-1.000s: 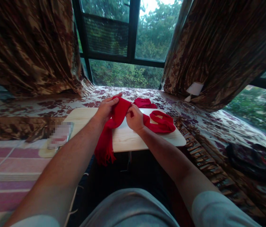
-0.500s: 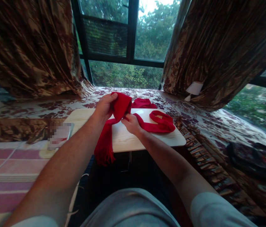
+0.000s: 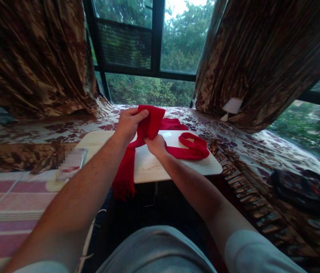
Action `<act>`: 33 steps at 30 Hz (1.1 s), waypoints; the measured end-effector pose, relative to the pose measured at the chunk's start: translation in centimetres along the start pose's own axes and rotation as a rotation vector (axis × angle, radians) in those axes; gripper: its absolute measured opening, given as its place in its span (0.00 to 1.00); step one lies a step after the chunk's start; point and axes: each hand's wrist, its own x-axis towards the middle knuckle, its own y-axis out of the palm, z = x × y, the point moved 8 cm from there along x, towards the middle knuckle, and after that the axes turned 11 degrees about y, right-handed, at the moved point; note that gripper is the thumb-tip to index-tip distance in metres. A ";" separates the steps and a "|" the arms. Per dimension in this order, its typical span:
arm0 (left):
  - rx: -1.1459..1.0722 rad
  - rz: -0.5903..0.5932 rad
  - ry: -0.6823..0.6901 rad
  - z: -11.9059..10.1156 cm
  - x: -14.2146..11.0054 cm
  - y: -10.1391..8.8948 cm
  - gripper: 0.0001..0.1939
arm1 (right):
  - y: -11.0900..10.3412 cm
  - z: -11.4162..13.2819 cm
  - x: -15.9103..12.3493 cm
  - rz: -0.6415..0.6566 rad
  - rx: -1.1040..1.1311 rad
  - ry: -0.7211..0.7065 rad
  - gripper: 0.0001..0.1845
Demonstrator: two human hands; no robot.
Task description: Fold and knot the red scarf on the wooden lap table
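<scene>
A long red scarf [image 3: 152, 121] is raised in a folded loop above a pale wooden table [image 3: 148, 170]. My left hand [image 3: 130, 123] pinches the upper left of that fold, thumb in front. Lower down, my right hand [image 3: 156, 145] is closed round the bottom of the fold, its fingertips partly hidden. One fringed end of the scarf hangs over the table's front edge, left of centre. Past my right hand, another stretch lies curled in a loop on the right of the tabletop. More red cloth [image 3: 173, 124] shows beyond the table's far edge.
A pixelated flat item [image 3: 73, 163] lies at the table's left. A small white lamp [image 3: 231, 107] stands by the right curtain [image 3: 250, 57]. Dark bags [image 3: 298, 193] rest on the right. Striped bedding [image 3: 3, 212] spreads at the left, and a window [image 3: 151, 45] is ahead.
My left hand has shifted slightly right and up with the scarf, and the fold now opens flatter toward the right. My right hand has closed further around its lower part.
</scene>
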 end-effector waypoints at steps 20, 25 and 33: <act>0.088 -0.208 0.051 0.4 3.0 -4.6 0.21 | -2.7 0.1 0.4 0.696 0.551 0.171 0.15; 0.185 -0.169 0.107 1.6 2.7 -4.4 0.24 | -1.2 -1.4 -1.1 0.790 0.332 0.166 0.15; 0.295 -0.109 0.213 0.5 3.3 -4.4 0.37 | -1.3 -2.2 -1.3 0.667 -0.182 0.170 0.15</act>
